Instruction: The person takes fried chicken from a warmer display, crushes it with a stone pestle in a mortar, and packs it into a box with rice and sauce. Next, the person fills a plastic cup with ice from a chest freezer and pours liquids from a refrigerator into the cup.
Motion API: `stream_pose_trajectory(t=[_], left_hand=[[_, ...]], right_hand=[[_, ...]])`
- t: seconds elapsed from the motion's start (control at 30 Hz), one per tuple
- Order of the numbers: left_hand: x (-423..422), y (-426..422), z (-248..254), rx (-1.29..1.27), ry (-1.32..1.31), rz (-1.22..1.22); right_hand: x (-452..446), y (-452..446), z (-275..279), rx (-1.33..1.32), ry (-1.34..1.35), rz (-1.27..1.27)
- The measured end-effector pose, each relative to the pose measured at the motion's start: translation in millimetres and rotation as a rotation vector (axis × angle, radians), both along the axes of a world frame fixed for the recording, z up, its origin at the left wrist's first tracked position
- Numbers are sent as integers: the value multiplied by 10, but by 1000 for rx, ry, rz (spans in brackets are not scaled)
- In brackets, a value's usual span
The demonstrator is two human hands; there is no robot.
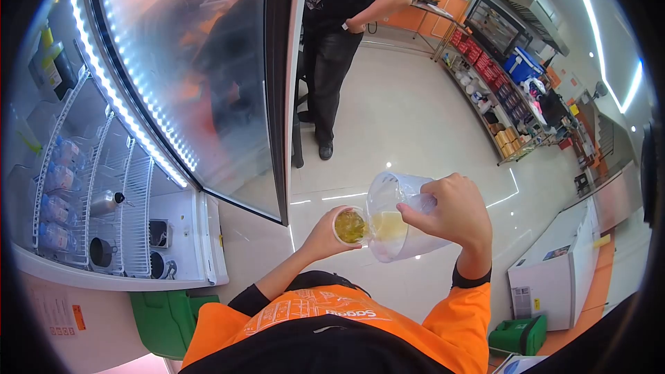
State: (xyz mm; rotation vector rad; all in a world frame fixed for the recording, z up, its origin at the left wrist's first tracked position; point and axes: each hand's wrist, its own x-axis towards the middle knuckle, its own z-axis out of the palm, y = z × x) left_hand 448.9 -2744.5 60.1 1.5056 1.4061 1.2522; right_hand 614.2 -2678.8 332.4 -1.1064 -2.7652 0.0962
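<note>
My left hand (320,237) is wrapped round a small cup (349,226) with a pale rim and something yellow-green inside. In my right hand (454,209) is a large translucent plastic pitcher (409,244), gripped from above. Pale yellow liquid (389,226) lies in the pitcher, which is tilted with its mouth side close against the cup's right edge. Whether liquid is flowing between the two cannot be made out. Both are held in front of my orange shirt (332,308), above the floor.
To the left a glass-door fridge (187,215) stands open, with bottles (59,204) on wire shelves; its door (280,97) reaches near my left hand. Another person (336,34) stands beyond the door. Far right are a stocked shelf (485,97), a white chest freezer (547,277) and a green container (518,336).
</note>
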Motion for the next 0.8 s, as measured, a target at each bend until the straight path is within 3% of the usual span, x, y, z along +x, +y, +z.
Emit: stream_pose_trajectory(t=[0.5,0.7,0.8], left_hand=[[0,13,61,-13,-106,52],[-127,68,150,40,-136,95],[-248,163,142,30,-121,122]], right_hand=[[-86,13,113,69,34,58],[234,245,-162,-159,321,-57],[490,397,-568,-316,520,-154]])
